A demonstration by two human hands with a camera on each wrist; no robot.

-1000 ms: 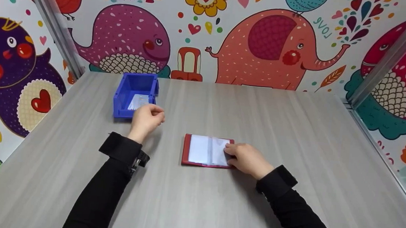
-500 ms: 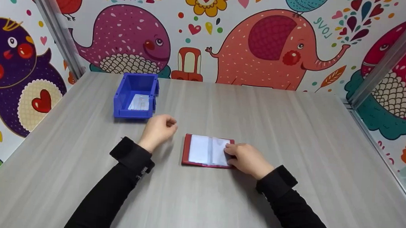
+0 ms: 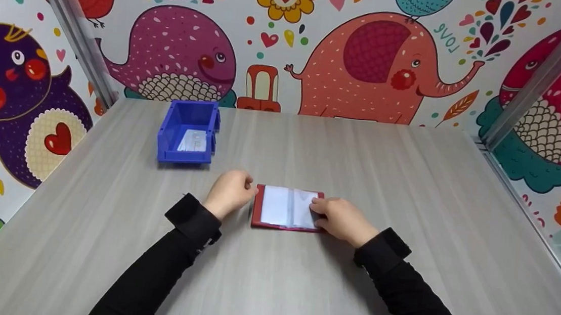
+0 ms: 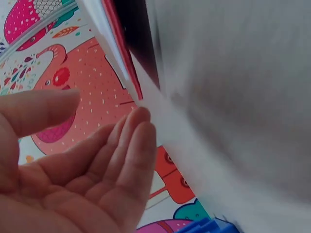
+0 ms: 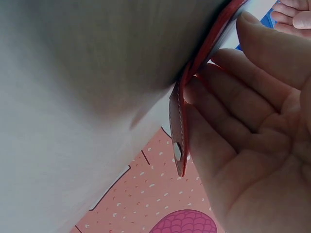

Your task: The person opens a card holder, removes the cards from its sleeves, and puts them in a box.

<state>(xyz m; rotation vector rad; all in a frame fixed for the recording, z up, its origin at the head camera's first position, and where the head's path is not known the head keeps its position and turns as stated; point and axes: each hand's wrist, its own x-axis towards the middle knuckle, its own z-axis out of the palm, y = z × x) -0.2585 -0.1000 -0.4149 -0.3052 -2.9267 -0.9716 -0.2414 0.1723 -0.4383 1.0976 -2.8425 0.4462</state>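
Note:
A red card holder (image 3: 257, 211) lies spread open on the table, its clear sleeves (image 3: 276, 205) facing up. My right hand (image 3: 345, 220) grips its right edge, thumb on top of the sleeves. The right wrist view shows a snap strap (image 5: 178, 136) hanging out past that edge beside my fingers. My left hand (image 3: 230, 193) is at the holder's upper left corner, fingertips right at the red edge. With thumb and fingers apart, it holds nothing in the left wrist view.
A blue bin (image 3: 184, 157) stands at the back left of the wood-grain table (image 3: 269, 288). Whitish flat cards (image 3: 193, 140) lie inside it. A wall printed with cartoon animals (image 3: 370, 59) closes off the back, with metal posts (image 3: 70, 32) at the corners.
My left hand has moved right and toward me, from beside the blue bin to the card holder's left edge. The right hand and the holder have stayed in place.

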